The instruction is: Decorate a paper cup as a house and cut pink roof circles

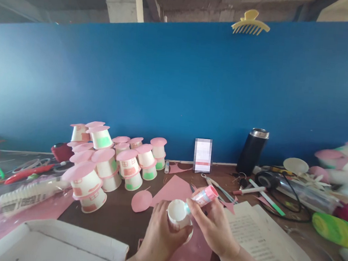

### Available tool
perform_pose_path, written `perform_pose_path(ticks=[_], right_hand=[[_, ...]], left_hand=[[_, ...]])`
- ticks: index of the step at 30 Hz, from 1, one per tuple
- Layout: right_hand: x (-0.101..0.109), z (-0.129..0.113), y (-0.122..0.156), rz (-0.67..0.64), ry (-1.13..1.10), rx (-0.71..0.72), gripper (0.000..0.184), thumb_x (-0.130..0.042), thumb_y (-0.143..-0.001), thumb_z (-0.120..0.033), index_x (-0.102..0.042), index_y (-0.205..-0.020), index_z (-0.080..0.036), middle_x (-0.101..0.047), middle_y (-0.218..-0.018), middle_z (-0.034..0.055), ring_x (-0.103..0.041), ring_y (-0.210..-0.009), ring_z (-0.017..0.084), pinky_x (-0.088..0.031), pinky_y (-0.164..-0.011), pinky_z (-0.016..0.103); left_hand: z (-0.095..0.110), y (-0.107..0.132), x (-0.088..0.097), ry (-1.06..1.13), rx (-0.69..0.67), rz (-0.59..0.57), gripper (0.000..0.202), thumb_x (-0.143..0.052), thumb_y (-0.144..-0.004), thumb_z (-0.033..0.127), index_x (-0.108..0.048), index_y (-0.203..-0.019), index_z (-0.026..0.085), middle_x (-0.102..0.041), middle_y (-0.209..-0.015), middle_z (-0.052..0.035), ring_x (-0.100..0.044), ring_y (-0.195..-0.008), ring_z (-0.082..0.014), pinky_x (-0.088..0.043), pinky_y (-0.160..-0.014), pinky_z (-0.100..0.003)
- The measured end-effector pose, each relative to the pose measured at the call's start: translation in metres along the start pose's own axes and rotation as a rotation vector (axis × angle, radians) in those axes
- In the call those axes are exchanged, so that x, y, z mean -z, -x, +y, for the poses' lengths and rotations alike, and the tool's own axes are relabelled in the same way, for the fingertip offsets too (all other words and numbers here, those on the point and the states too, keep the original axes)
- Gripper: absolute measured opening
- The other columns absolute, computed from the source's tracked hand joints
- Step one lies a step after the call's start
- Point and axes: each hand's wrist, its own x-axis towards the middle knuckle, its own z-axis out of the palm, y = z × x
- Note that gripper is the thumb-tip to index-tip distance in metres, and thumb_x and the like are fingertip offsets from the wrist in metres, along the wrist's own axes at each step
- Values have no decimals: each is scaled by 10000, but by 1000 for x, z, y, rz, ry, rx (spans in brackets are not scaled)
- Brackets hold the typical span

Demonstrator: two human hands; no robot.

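Note:
My left hand (160, 235) is wrapped round a white paper cup (177, 211) with a pink drawing on its side, its round end turned up toward me. In my right hand (211, 221) a glue stick with a pink end (205, 195) is tilted, its tip at the cup's rim. Whether the tip touches the rim I cannot tell exactly. Below both hands lies a sheet of pink paper (171, 189). A pink paper disc (142, 201) rests on the table to the left of the cup.
Several stacked paper cups with pink disc tops (127, 162) stand at the left. A white box (69, 243) is at front left, printed pages (256, 235) at right. Farther back are pliers (217, 187), a black flask (253, 151) and a blue partition (178, 86).

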Motion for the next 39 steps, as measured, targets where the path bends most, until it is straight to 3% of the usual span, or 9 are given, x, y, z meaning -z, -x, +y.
perform_pose_path(ticks=[5, 10, 14, 19, 26, 30, 34, 39], right_hand=[[-2, 7, -2, 75, 5, -55, 274, -599, -902, -431, -517, -742, -223, -547, -657, -17, -524, -620, 166, -431, -581, 262], [3, 3, -5, 134, -33, -17, 260, -597, -903, -445, -535, -786, -222, -581, -727, -4, -558, -686, 173, -457, -659, 277], [7, -5, -2, -9, -11, 15, 207, -667, -863, -403, -588, -813, -218, -606, -757, -4, -560, -698, 170, -449, -657, 269], [6, -5, 3, -173, 206, 38, 173, -694, -840, -355, -589, -793, -226, -585, -737, -21, -521, -668, 159, -424, -628, 266], [2, -11, 3, -140, 506, 175, 196, -618, -879, -345, -506, -761, -236, -600, -779, 26, -558, -745, 211, -438, -651, 299], [0, -14, 3, -222, 486, 164, 165, -614, -890, -331, -519, -795, -235, -613, -796, 26, -574, -757, 214, -454, -692, 316], [-2, -14, 4, -186, 517, 186, 156, -590, -900, -321, -509, -801, -232, -614, -820, 40, -562, -778, 225, -448, -710, 340], [0, -13, 3, -239, 500, 169, 169, -569, -909, -336, -502, -792, -235, -606, -788, 24, -560, -741, 210, -445, -691, 329]], left_hand=[[-5, 2, 0, -52, -50, -28, 325, -713, -651, 263, -596, -944, 188, -640, -901, -65, -607, -884, -279, -511, -798, -444], [-2, 5, 1, -103, -85, -77, 362, -740, -654, 275, -590, -973, 190, -628, -955, -78, -587, -933, -292, -495, -845, -471], [-1, 6, 0, -109, -80, -136, 380, -751, -624, 271, -594, -960, 192, -621, -952, -72, -589, -925, -292, -502, -830, -464], [-2, 5, 0, -117, -96, -186, 312, -703, -632, 221, -613, -931, 203, -620, -940, -70, -580, -937, -288, -486, -847, -448], [3, 3, 0, -158, -99, -208, 320, -684, -619, 214, -623, -932, 191, -634, -938, -87, -574, -934, -300, -480, -859, -458], [3, 3, 0, -220, -180, -207, 280, -638, -622, 177, -617, -901, 188, -638, -892, -85, -576, -884, -298, -486, -830, -469], [-1, 4, -3, -205, -181, -177, 279, -635, -610, 157, -608, -885, 196, -635, -884, -81, -581, -874, -290, -497, -806, -451], [-4, 5, -4, -208, -229, -162, 257, -647, -617, 168, -596, -867, 203, -629, -875, -75, -580, -867, -288, -493, -809, -457]])
